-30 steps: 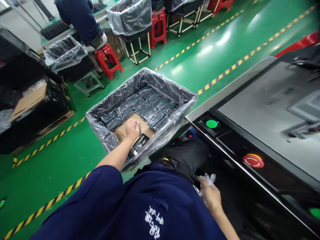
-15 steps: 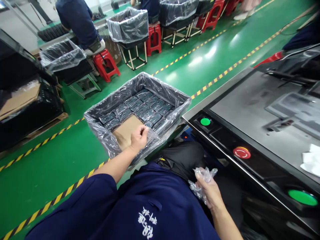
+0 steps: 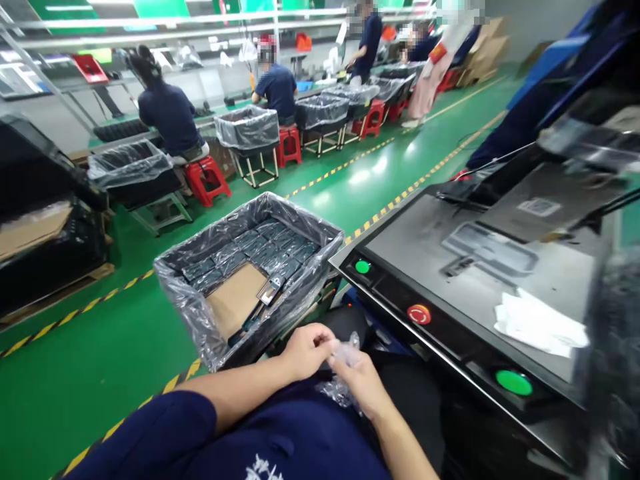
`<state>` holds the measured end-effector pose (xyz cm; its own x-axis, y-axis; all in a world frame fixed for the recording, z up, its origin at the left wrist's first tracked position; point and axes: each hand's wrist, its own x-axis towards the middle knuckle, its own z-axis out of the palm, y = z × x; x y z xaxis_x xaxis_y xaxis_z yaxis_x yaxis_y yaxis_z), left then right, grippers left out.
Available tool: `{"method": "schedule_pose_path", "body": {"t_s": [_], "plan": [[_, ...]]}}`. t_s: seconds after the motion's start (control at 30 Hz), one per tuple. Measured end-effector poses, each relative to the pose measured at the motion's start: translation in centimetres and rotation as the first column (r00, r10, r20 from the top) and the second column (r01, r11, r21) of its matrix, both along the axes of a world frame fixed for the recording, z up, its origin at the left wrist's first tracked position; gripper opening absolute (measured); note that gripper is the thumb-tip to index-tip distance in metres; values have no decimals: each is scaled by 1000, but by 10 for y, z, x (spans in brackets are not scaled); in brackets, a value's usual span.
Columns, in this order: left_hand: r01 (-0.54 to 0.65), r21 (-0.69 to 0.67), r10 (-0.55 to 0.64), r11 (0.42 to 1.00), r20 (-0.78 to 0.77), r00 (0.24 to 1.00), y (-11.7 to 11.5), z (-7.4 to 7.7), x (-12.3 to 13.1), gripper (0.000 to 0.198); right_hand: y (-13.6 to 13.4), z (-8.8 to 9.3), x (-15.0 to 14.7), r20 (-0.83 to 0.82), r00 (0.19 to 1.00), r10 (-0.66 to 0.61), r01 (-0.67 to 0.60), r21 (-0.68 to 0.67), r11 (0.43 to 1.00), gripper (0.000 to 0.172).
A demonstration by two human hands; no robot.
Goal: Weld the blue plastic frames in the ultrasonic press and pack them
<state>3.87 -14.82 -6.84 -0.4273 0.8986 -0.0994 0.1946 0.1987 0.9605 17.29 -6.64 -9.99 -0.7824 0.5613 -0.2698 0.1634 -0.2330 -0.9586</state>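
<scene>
In front of my lap, my right hand (image 3: pixel 364 381) is closed around crumpled clear plastic film (image 3: pixel 341 392). Beside it, my left hand (image 3: pixel 309 352) has its fingers curled in a pinch, the tips meeting the film and my right fingers. Just beyond my left arm stands a dark bin lined with clear plastic (image 3: pixel 183 313). Rows of dark flat packs (image 3: pixel 260 243) lie inside, along with a brown cardboard sheet (image 3: pixel 237 300). A small pack with a pale label (image 3: pixel 271 291) rests by the sheet's right corner.
A machine bench at right carries green buttons (image 3: pixel 514 383), a red stop button (image 3: pixel 419 315) and white cloth or paper (image 3: pixel 540 323). Across the green floor, people sit on red stools (image 3: pixel 206 181) beside lined bins (image 3: pixel 247 128). A black stack (image 3: pixel 45 253) stands at left.
My left hand has moved from above the bin back to my right hand, meeting the film there. The small labelled pack now shows in the bin. The view has tilted up.
</scene>
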Motion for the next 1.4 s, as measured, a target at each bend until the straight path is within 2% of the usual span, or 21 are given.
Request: {"method": "schedule_pose_path", "body": {"t_s": [0.07, 0.13, 0.23, 0.37, 0.5, 0.6, 0.7, 0.8, 0.87, 0.93, 1.0, 1.1, 1.2, 1.27, 1.4], "plan": [[-39, 12, 41, 999, -114, 993, -3, -2, -1, 16, 3, -3, -2, -32, 999, -41, 39, -62, 997, 42], [-63, -15, 59, 998, -204, 977, -7, -1, 0, 26, 5, -1, -7, -87, 989, -121, 107, -158, 982, 44], [14, -95, -35, 995, -230, 972, -13, 1, 7, 48, 8, 9, -13, -162, 960, -228, 170, -308, 936, 51], [157, -180, -195, 971, -222, 955, -13, 4, 24, 27, 7, 17, -18, -172, 927, -334, 233, -433, 871, 50], [153, -232, -217, 960, -278, 936, -11, 8, 38, 19, 3, 14, -23, -144, 890, -433, 325, -467, 823, 56], [136, -255, -219, 957, -331, 918, -15, 11, 39, 16, 3, 8, -29, -119, 866, -486, 388, -453, 802, 50], [72, -214, -139, 974, -314, 939, -28, 9, 27, 21, 6, 2, -39, -47, 876, -480, 447, -294, 845, 42], [-95, -157, 46, 983, -292, 955, -42, -1, 0, 29, 9, -1, -53, -19, 905, -425, 420, -123, 899, 37], [-200, -130, 156, 971, -288, 945, -49, -13, -25, 32, 12, -2, -64, -18, 933, -359, 358, -32, 933, 35], [-266, -124, 220, 956, -295, 930, -53, -26, -54, 34, 16, -2, -76, 6, 964, -267, 264, 135, 955, 28], [-304, -167, 236, 938, -336, 912, -53, -38, -86, 33, 23, -4, -86, 44, 984, -172, 150, 316, 937, 24], [-341, -327, 174, 881, -447, 877, -46, -57, -131, 34, 37, -4, -100, 116, 990, -82, 10, 520, 854, 26], [-359, -451, 101, 817, -501, 860, -34, -77, -168, 35, 52, 2, -114, 246, 969, -36, -144, 676, 723, 23], [-364, -495, 85, 789, -500, 862, -24, -92, -187, 37, 61, 9, -126, 353, 936, -11, -273, 742, 613, 23], [-375, -574, 56, 728, -495, 867, -9, -123, -211, 46, 72, 21, -161, 553, 833, 26, -529, 780, 333, 28]]}}
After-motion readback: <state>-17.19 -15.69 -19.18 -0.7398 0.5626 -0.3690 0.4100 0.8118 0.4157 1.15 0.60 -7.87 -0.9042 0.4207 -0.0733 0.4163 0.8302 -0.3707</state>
